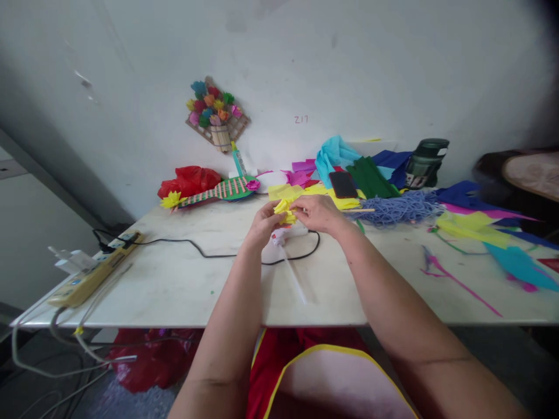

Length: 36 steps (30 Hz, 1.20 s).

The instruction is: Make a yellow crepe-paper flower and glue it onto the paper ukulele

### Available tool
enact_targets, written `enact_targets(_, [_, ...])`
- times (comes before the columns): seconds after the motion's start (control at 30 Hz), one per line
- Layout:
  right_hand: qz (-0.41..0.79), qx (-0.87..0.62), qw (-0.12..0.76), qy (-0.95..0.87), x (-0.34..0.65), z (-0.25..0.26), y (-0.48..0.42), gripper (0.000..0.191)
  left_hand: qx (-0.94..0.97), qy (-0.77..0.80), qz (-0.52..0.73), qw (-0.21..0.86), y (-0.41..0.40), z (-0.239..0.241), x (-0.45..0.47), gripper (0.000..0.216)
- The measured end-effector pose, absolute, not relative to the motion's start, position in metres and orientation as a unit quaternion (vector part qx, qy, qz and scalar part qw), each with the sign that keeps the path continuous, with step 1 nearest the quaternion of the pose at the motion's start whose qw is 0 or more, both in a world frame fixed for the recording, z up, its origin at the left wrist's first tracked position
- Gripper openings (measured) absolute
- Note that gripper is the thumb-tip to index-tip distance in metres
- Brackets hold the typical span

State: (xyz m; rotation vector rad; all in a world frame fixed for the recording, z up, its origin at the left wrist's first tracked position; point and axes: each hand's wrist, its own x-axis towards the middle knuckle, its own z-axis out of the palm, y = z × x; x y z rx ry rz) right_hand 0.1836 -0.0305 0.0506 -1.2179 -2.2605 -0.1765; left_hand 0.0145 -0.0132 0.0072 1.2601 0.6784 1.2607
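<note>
here, both hands meet above the far middle of the table (174,279). the left hand (262,224) and the right hand (318,212) are each closed on the crumpled yellow paper (286,210), fingertips pinching it from either side, so it is held up between them, just above the table top and not lying on it. right under the paper sits a white glue gun (286,234), partly hidden by the hands, and a black cord (209,253) runs from it leftwards across the table to a power strip (94,270) at the left edge. a clear thin stick (294,279) lies on the table just in front of the glue gun, pointing towards the person.

behind the hands lies a flat yellow sheet (286,192). to its left, a paper guitar (222,190) rests near the wall with a red bag (190,179) behind it. to the right of the hands, a dark phone (343,184) lies on the coloured paper, near folded green paper (371,177) and a light blue paper (334,152). a heap of blue yarn (397,208) lies just right of the right hand, and a thin wooden stick (358,210) pokes out between them. a dark jug (425,163) stands by the wall. a small basket of paper flowers (216,113) hangs on the wall above the guitar.
</note>
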Motion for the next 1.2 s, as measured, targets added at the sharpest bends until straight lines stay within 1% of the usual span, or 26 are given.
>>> enact_targets(0.23, [-0.076,-0.448,0.268,-0.85,0.185,0.0492,-0.0287,0.025,0.53,0.291,0.546,0.58,-0.0113,0.0058,0.0134,0.046])
enact_targets(0.47, [-0.118,-0.449,0.239,-0.853,0.1847,0.0508,-0.029,0.025,0.525,0.297,0.551,0.577,-0.0111,0.0056,0.0132,0.043])
enact_targets(0.7, [-0.141,-0.437,0.22,-0.861,0.1862,0.0497,-0.0267,0.028,0.524,0.312,0.545,0.576,-0.0126,0.0066,0.0136,0.042])
enact_targets(0.87, [-0.149,-0.447,0.191,-0.861,0.1872,0.0493,-0.0267,0.029,0.518,0.316,0.551,0.573,-0.0133,0.0075,0.0143,0.042])
enact_targets(1.07, [-0.162,-0.451,0.217,-0.85,0.1873,0.0464,-0.0246,0.03,0.494,0.323,0.568,0.573,-0.0136,0.0089,0.0154,0.04])
enact_targets(1.2, [-0.162,-0.447,0.217,-0.852,0.1868,0.0462,-0.0233,0.03,0.484,0.325,0.574,0.575,-0.0132,0.0091,0.0159,0.041])
